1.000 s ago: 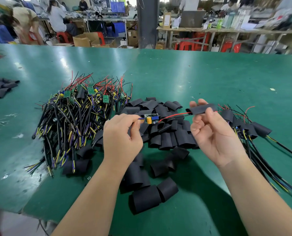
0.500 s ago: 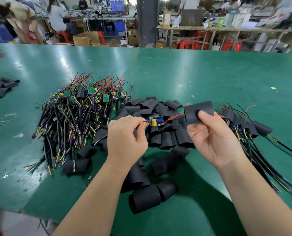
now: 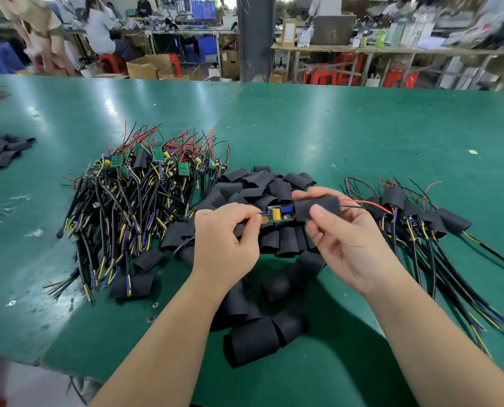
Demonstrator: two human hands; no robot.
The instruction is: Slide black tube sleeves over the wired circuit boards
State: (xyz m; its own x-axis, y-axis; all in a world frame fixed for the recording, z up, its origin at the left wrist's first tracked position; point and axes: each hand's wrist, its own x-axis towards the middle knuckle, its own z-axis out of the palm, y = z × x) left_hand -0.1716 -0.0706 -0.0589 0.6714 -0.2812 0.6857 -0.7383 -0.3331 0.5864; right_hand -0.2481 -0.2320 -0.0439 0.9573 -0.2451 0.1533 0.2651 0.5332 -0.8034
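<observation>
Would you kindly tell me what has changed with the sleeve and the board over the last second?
The right hand has brought the black sleeve leftward along the red wire, so its open end now meets the right end of the circuit board, which remains uncovered. The left hand still pinches the lead wires at the board's left end. The loose sleeves on the table lie as before.

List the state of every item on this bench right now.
Board: uncovered.
Sleeve: threaded on the red wire, beside the board.
Left hand: pinching the blue wire.
Right hand: gripping the sleeve.
Left pile: boards bare.
Middle pile: sleeves empty.
Right pile: boards sleeved.
</observation>
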